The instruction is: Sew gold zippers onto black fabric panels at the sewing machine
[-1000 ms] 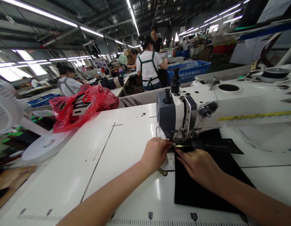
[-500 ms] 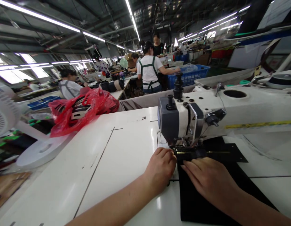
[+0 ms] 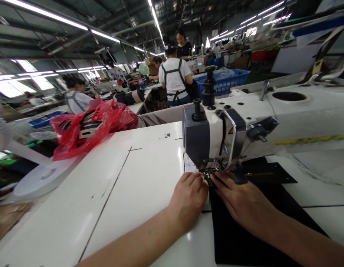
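A white and grey sewing machine (image 3: 198, 133) stands over a black fabric piece (image 3: 230, 233) on the white table. A black zipper strip (image 3: 280, 173) with gold-coloured teeth runs under the machine's head. Just left of the presser foot, my left hand (image 3: 190, 196) is closed, its thumb and fingers pinching the zipper's end; the fingertips are partly hidden. My right hand (image 3: 244, 200) lies flat on the black fabric, fingers stretched toward the presser foot and pressing the strip. The needle itself cannot be made out.
A red plastic bag (image 3: 96, 126) with striped pieces sits at the table's far left edge. Beside it stands a white fan (image 3: 49, 178). Beyond the table are a blue crate (image 3: 233, 79) and a person in a white shirt (image 3: 174, 79).
My right hand has slid forward and left along the strip, its fingers now near the presser foot. My left hand keeps its pinch. The view has shifted slightly.
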Tool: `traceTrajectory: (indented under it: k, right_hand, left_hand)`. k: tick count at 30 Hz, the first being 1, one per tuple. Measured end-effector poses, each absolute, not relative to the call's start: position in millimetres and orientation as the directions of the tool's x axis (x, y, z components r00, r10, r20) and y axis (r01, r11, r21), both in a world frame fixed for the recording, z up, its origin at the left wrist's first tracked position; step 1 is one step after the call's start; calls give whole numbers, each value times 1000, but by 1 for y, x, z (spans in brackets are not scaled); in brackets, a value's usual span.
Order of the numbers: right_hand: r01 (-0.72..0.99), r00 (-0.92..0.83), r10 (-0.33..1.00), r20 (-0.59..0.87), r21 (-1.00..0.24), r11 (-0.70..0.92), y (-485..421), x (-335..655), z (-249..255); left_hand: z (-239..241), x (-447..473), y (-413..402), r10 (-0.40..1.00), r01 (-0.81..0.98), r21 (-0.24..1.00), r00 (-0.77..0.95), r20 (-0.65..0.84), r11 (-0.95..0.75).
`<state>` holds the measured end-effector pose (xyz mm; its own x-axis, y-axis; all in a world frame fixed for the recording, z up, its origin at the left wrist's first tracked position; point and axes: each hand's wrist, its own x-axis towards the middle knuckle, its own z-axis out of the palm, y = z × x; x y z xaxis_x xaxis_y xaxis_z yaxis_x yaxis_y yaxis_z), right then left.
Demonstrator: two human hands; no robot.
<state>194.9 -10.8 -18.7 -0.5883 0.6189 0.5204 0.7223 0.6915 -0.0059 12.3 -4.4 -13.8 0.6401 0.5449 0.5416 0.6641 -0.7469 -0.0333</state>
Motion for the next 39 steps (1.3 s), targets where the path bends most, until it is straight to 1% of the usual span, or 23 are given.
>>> traceTrajectory:
  k: [6,16,20,25,30,36,39]
  right_hand:
    - [725,-579,632,515,-29,689,-5,192,-11]
    - [732,-576,647,499,-37,680,0,195,-13]
    - [729,-567,657,497,-67,681,1,194,-15]
    - [723,-573,658,488,-76,686,3,195,-16]
    - [716,-566,646,512,-85,693,3,196,-15]
    - [693,-553,655,514,-152,705,2,201,-18]
    - [675,-565,649,509,-166,719,2,202,-16]
  left_hand:
    - [-12,10,1,561,652,-14,662,497,-758]
    - [-12,11,6,552,660,-24,647,526,-751]
    - [-14,12,8,552,665,-16,634,542,-747]
    - [-16,10,10,543,638,16,641,542,-770]
    - [-17,10,11,569,659,32,622,538,-751]
    - [-20,7,9,599,654,96,611,517,-750]
    - [-21,6,9,606,653,117,602,520,-749]
